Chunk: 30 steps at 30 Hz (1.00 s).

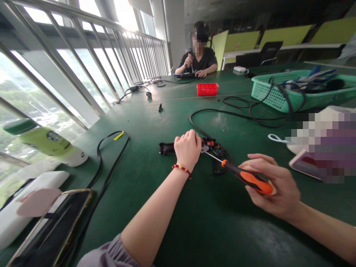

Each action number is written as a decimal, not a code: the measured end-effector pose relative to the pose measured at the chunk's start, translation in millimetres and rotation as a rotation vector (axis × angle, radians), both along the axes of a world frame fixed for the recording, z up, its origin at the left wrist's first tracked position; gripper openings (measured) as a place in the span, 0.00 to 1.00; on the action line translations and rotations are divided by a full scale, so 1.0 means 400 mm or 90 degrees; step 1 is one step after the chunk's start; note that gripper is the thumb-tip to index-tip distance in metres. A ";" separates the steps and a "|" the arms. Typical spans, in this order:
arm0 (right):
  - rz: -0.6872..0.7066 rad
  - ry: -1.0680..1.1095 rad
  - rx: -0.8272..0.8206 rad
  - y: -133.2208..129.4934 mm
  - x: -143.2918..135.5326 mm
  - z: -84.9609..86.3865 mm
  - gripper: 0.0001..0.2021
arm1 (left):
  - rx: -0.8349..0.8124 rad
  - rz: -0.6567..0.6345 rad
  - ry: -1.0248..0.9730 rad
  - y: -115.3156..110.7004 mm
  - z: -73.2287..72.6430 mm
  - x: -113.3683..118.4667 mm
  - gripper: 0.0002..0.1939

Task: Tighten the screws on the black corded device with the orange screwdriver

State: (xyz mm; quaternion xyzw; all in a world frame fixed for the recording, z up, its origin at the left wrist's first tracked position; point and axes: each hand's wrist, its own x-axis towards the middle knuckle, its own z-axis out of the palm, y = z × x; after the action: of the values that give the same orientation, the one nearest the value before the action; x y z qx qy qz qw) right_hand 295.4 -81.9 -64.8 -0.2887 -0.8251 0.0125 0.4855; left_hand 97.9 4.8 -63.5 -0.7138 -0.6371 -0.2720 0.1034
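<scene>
My left hand (187, 148) is closed over the barrel of an opened black corded device (167, 148), pressing it to the green table. Coloured wires and a red-orange part show inside its open housing, right of the fist; a loop-shaped handle points toward me. In my right hand (274, 187) is a screwdriver (247, 178) with an orange and black handle, gripped between the thumb and fingers. Its shaft slants left and its tip reaches into the device beside my left hand. Exactly what the tip touches is too small to make out.
A black cable runs to a green basket (274, 98) of tools. Beyond are a red tray (207, 89), a small black part (160, 108) and a co-worker (198, 55) holding a screwdriver. Leftward lie a bottle (52, 142), a phone (55, 230) and a black strap (111, 165).
</scene>
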 end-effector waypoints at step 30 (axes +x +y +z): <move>0.003 -0.003 0.016 0.001 -0.003 0.005 0.24 | 0.003 0.001 0.003 0.000 -0.001 0.001 0.11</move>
State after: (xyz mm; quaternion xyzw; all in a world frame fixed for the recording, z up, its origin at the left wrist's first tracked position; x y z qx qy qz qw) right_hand 294.1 -81.5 -62.9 -0.2807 -0.8270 0.0024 0.4871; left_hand 98.4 4.9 -64.1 -0.7138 -0.6366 -0.2716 0.1069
